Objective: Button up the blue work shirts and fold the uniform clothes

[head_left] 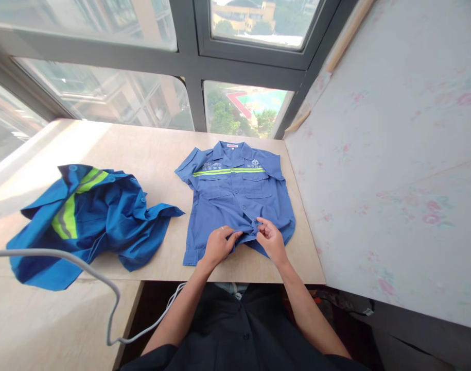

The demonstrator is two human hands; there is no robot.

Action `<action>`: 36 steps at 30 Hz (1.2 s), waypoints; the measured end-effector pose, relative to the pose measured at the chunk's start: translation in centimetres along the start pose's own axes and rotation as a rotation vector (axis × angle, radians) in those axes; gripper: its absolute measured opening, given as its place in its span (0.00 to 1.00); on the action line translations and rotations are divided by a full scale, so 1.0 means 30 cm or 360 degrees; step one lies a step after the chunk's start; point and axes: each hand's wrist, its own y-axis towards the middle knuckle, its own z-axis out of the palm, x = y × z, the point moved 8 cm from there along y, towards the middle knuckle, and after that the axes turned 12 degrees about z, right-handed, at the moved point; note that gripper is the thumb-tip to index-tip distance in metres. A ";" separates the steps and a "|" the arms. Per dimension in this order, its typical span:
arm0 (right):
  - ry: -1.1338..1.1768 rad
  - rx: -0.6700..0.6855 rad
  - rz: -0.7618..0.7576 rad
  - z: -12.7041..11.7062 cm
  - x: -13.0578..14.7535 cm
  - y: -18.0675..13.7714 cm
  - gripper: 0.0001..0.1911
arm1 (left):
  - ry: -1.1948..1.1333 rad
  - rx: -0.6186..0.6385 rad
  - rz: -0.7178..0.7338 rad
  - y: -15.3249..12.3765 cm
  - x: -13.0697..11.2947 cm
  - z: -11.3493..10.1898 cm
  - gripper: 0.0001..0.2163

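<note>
Blue short-sleeved work shirt (204, 206): front up on the worktop (146, 147), right of centre, collar (219, 151) at the far end, hem toward the near edge. Lime-and-grey reflective stripe (254, 169) across the chest, white lettering above it, two chest pockets below, label inside the collar. Upper half lies fairly flat; lower half is rucked up around the front placket.

Both hands on it, near the bottom of the placket. Left hand (219, 245): thumb and fingers pinching the hem area. Right hand (272, 239): fingertip pinch on cloth at the placket, just right of the left hand. Exact layer in each pinch: can't tell, fingers cover it.

Handling, my read: light, limp, woven workwear cloth; not fragile, not very slippery, creases easily. Won't hold shape, so pull one spot and the rest ruckles. Best holds: placket edges by a button (243, 207), or the hem corners, fingertip pinch, little force. Collar and seams look the stiffest.

Left of it, just beside: darker blue garment (111, 221) with its own lime-and-grey band, crumpled. Grey cable (114, 296) runs in front of its near side. Person in a black shirt (227, 330) at the near edge. Grey-framed window (190, 67) at the far side, floral-papered wall (393, 170) on the right.
</note>
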 end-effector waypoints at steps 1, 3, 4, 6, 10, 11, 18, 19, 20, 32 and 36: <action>0.0015 0.0005 -0.0025 0.006 0.012 -0.004 0.25 | -0.0114 -0.0006 -0.0089 0.003 0.006 -0.003 0.21; 0.0008 -0.0018 -0.0045 0.014 0.035 -0.012 0.27 | -0.0401 -0.0012 -0.0291 0.006 0.025 0.005 0.25; -0.0021 -0.0038 -0.0037 0.018 0.043 -0.017 0.27 | -0.0543 -0.0019 -0.0382 0.005 0.034 0.014 0.26; -0.0110 -0.0072 -0.0002 0.029 0.057 -0.032 0.27 | -0.0757 -0.0054 -0.0505 0.004 0.045 0.031 0.27; -0.0399 -0.0019 0.0017 0.080 0.081 -0.083 0.21 | -0.0952 -0.0086 -0.0502 0.001 0.031 0.052 0.26; -0.0486 -0.0004 0.0007 0.095 0.087 -0.096 0.21 | -0.0973 -0.0079 -0.0478 -0.001 0.025 0.055 0.25; -0.0600 0.0095 -0.0024 0.126 0.107 -0.131 0.11 | -0.0820 -0.0069 -0.0452 -0.048 0.032 0.041 0.21; -0.0554 0.0139 -0.0008 0.125 0.103 -0.131 0.12 | -0.0679 -0.0082 -0.0420 -0.051 0.028 0.032 0.20; -0.0492 0.0173 0.0021 0.121 0.095 -0.130 0.13 | -0.0481 -0.0115 -0.0376 -0.054 0.019 0.017 0.18; 0.0003 0.0049 0.0158 0.054 0.066 -0.134 0.17 | 0.0626 0.0052 0.0271 -0.080 -0.224 0.009 0.16; -0.0009 0.0066 0.0098 0.058 0.070 -0.137 0.19 | 0.0508 0.0004 0.0209 -0.096 -0.189 0.008 0.12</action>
